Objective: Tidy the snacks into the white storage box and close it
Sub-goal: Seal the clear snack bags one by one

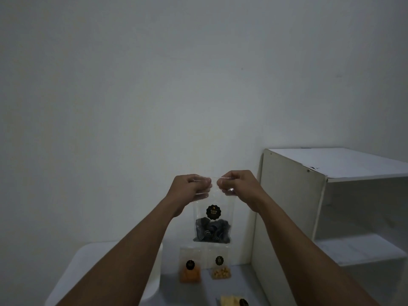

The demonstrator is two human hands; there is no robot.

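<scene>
Hands: both are raised in front of me at the same height, close together but apart, with my forearms reaching up from the bottom of the view.
Left grip: my left hand [189, 186] is closed on the top left edge of the dark snack bag [212, 230], fingers curled, with the clear plastic pinched under them.
Right grip: my right hand [237, 184] is closed on the top right edge of the same bag, fingers curled over the plastic.
Dark snack bag: a clear pouch hanging upright from my two grips, in the air above the table [172, 292] and in front of the wall [154, 85]. Dark pieces fill its lower part.
Sticker: a round black sticker [213, 212] sits on the pouch's front, just above the dark pieces. I cannot read its lettering surely.
Storage box: the white storage box [88, 261] stands at the lower left under my left forearm, which hides part of it. I cannot tell whether its lid is on.
Orange snack bag: the orange snack bag [190, 270] stands upright at the back of the table, just right of the box and below the pouch I hold.
Pale snack bag: the pale snack bag [220, 270] stands just beside the orange one, on its right, with light nuggets at its bottom.
Yellow snack bag: the yellow snack bag [231, 301] lies nearer to me, cut off by the bottom edge.
Shelf unit: the white shelf unit [291, 206] is on the right, its side panel just right of the pale bag.
Light: dim throughout.
</scene>
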